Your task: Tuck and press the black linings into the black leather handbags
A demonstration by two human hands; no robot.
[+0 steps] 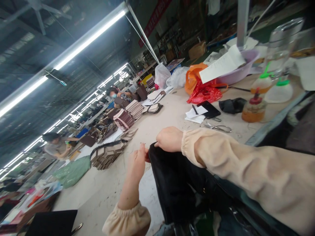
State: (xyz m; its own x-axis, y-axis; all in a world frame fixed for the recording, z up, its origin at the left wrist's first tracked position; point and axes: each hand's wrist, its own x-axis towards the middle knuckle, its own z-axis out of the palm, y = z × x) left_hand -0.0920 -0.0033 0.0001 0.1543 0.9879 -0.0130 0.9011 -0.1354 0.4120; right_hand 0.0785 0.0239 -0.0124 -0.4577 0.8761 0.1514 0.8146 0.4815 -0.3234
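Hands, two, bare: left hand (138, 161), fingers drawn together on the upper left edge of a black article (169, 186), fingertips partly hidden; right hand (169, 139), fingers bent tightly over the same article's top corner, just beside the left. Article stands at lower centre, below the right sleeve (236, 157), its lower part merging into dark material and hard to make out. From left: black flat panel (51, 223), cut off below; green bag (73, 171), contents hidden; co-worker in grey (54, 146), lower body hidden; brown pieces (108, 154), overlapping; pink-edged stack (123, 119); red banner (156, 16), pale characters too blurred to read; red plastic bag (204, 92), crumpled; black phone-like slab (209, 109), partly under paper (197, 112); scissors (222, 128), near the right sleeve; purple basin (248, 64), partly covered by a white sheet (222, 65), markings illegible; red-topped bottle (254, 109), amber contents.
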